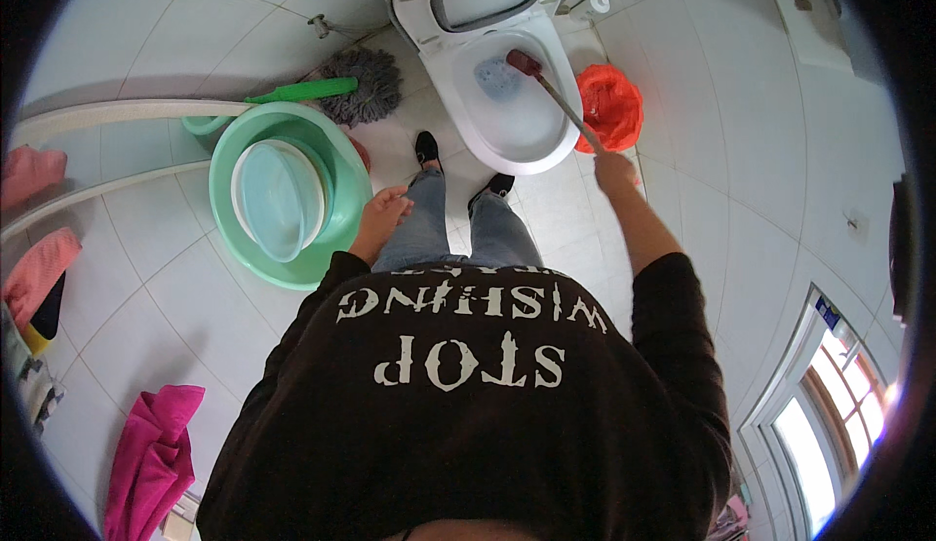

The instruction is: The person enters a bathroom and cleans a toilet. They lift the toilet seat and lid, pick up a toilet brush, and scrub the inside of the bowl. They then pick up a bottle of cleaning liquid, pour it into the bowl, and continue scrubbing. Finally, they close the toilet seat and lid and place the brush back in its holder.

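Note:
My right hand point(616, 173) is closed around the handle end of a long toilet brush point(567, 106). The brush's dark red head is over the inside of the white toilet bowl point(504, 163), beside bluish, foamy water point(499, 77). The toilet's seat and lid point(409, 11) are raised. My left hand point(387, 213) hangs in front of my left thigh with its fingers loosely curled; nothing shows in it. It is near the rim of a large green plastic basin point(292, 278), which holds smaller nested basins point(274, 201).
A gray mop head point(363, 88) lies left of the toilet, near a green handle point(307, 90). At the bowl's right is a bin with a red plastic bag point(621, 99). A white bottle point(591, 6) stands behind. Towels, one magenta point(153, 460), hang at left.

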Demonstrator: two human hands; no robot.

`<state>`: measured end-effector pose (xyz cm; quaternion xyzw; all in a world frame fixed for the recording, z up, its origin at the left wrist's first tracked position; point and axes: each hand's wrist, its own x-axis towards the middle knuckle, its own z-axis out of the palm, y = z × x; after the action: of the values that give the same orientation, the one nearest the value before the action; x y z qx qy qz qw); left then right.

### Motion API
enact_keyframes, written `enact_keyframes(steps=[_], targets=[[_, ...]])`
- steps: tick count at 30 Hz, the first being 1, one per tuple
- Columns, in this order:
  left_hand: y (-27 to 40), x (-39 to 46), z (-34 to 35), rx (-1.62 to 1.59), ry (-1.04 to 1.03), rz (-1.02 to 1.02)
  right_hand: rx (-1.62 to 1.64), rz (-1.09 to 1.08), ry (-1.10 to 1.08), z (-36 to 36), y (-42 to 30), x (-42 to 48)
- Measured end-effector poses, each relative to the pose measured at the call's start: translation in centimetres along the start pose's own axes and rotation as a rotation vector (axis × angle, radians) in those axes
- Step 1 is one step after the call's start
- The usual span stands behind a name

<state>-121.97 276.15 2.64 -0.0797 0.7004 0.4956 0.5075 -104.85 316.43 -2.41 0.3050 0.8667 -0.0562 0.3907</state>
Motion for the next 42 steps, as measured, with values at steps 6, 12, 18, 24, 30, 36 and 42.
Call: enact_keyframes(steps=[6, 12, 18, 24, 30, 36, 42], targets=[[0.9, -0.1, -0.9, -0.022, 0.011, 0.029, 0.349, -0.081, -0.241, 8.2, -8.3, -2.6], [-1.4, 2.1, -3.0, -0.032, -0.043, 0.084, 0.17, -0.061, -0.23, 2.1, 0.6, -5.0], [-0.1, 2.9, -4.5, -0.025, -0.047, 0.028, 0.472, -0.236, -0.31, 7.9, -3.4, -10.6], [1.6, 3.5, -5.5, 0.014, -0.059, 0.061, 0.486, -0.238, -0.161, 7.3, -6.2, 1.9], [0.1, 1.9, -6.3, -0.141, 0.078, 0.065, -0.223, -0.149, -0.036, -7.7, -3.8, -0.8], [-2.2, 1.2, -3.4, -0.13, -0.016, 0.025, -0.279, -0.11, -0.325, 8.1, 3.6, -7.0], [-2.1, -0.5, -2.6, -0.101, 0.046, 0.06, 0.669, -0.245, -0.28, 7.4, -10.6, -0.4]])
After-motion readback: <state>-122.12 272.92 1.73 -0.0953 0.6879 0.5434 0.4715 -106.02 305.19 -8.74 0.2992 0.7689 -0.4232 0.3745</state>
